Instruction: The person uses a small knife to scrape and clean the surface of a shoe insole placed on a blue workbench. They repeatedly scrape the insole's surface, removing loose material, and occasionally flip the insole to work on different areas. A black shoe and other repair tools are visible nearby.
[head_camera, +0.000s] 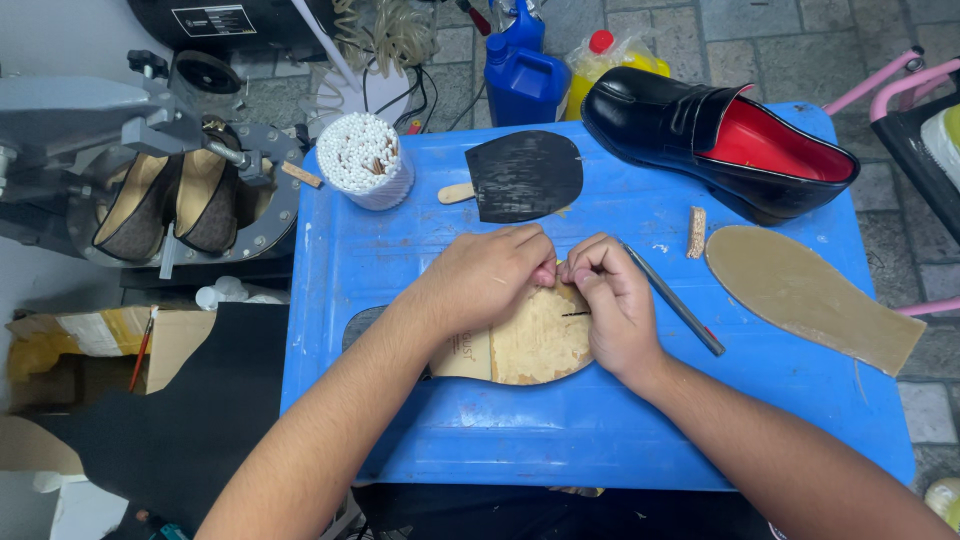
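Observation:
A tan insole (535, 345) lies flat in the middle of the blue plastic table (600, 430). My left hand (485, 275) presses on its far edge with fingers pinched. My right hand (615, 300) meets it fingertip to fingertip at the same edge and holds a thin grey pen-like tool (675, 300) that slants away to the right. A short dark mark shows on the insole near my right thumb.
A black loafer with red lining (715, 135) lies at the back right, a second tan insole (810, 295) on the right, a black sole piece (525, 175) behind. A cup of white swabs (362, 160), blue bottles (522, 75) and a machine holding shoes (180, 200) stand around.

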